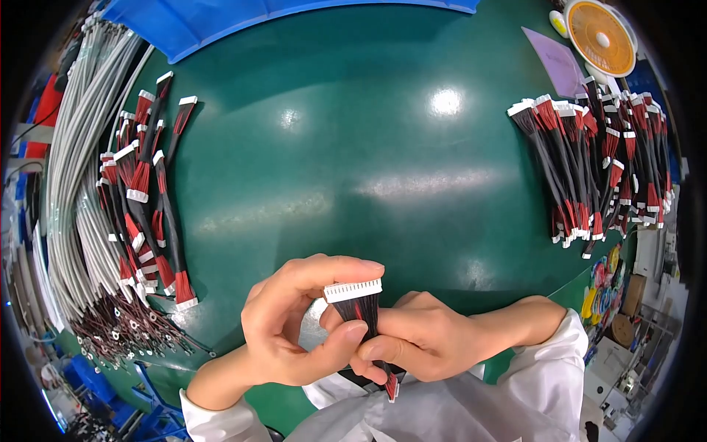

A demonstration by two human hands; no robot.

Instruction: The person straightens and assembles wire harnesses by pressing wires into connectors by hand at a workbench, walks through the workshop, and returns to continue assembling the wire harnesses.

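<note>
So the wire harness (357,313) is right up front by the chest. Left hand (294,328) has the white connector (353,291) end, right hand (423,335) pinches the wires lower down. Looks like a handling step, though fingers hide the middle. Next move calls for a steady grip, imo. More harnesses (567,151) lie either side, blue bin (221,33) farthest.

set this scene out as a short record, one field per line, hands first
left hand: holding wire harness near its white connector
right hand: pinching the same wire harness lower down
harness colours: black, red
left side: loose harnesses beside grey cables
right side: harness pile
far edge: blue bin
far right corner: orange spool, purple sheet
surface: green tabletop
</note>
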